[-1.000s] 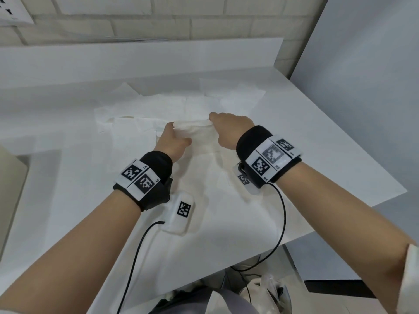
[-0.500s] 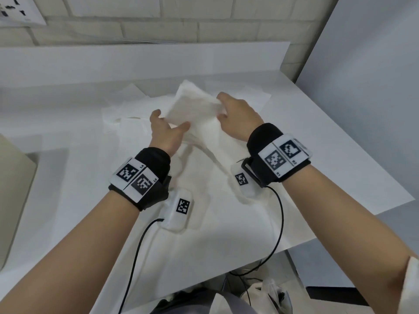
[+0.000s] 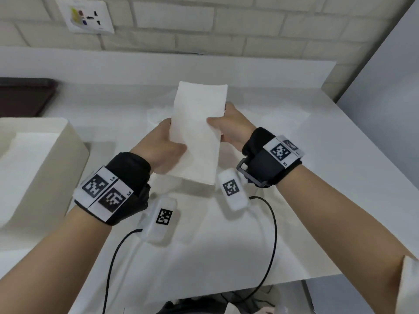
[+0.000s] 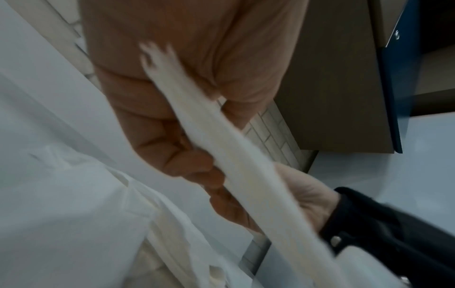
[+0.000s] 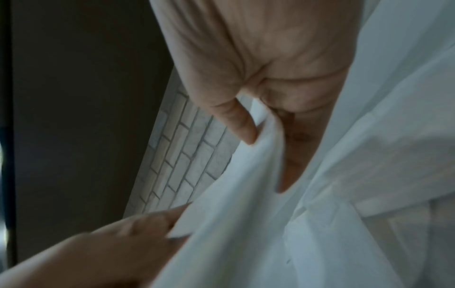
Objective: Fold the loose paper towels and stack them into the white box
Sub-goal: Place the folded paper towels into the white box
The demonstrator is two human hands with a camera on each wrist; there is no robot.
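A folded white paper towel (image 3: 196, 132) is held up above the table, a long rectangle standing on end. My left hand (image 3: 163, 148) grips its left edge, thumb in front and fingers behind. My right hand (image 3: 229, 128) pinches its right edge. The left wrist view shows the folded paper towel (image 4: 236, 165) edge-on between thumb and curled fingers (image 4: 172, 152). In the right wrist view my thumb and fingers (image 5: 242, 124) pinch the paper towel (image 5: 246, 194). Loose paper towels (image 3: 283, 118) lie flat on the table behind my hands. The white box (image 3: 68, 141) stands at the left with a stack of folded towels (image 3: 25, 159) inside.
The white table (image 3: 340, 177) ends in a corner at the right, and a brick wall (image 3: 204, 23) with a socket plate (image 3: 85, 15) stands behind it. A dark tray (image 3: 25, 96) sits at the far left. A grey partition (image 3: 385, 87) rises on the right. Black cables (image 3: 269, 245) hang from both wristbands.
Both hands lifted the towel off the table and brought it up and toward me. It went from a crumpled fold to a flat upright rectangle. The white box came into view.
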